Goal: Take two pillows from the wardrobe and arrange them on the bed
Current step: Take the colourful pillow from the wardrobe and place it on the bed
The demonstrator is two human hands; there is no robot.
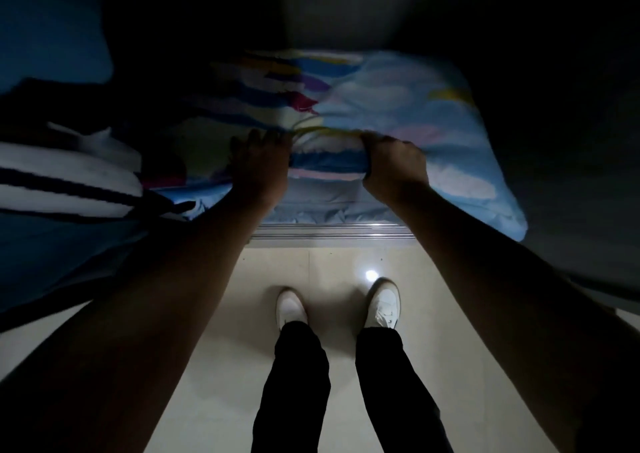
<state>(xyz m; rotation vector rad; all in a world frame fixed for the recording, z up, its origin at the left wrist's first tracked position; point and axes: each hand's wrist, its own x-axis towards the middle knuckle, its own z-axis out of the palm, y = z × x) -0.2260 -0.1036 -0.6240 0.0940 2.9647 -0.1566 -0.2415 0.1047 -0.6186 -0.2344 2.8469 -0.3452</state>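
A light blue pillow with cloud and coloured stripe prints lies inside the dark wardrobe, its right corner sticking out past the opening. My right hand is closed on a bunched fold at the pillow's front edge. My left hand grips the same front edge a little to the left. Under the pillow lies more blue fabric; whether it is a second pillow I cannot tell.
A white bundle with dark stripes sits at the left over blue bedding. A metal sliding rail marks the wardrobe's floor edge. My white shoes stand on pale floor tiles. The wardrobe's inside is very dark.
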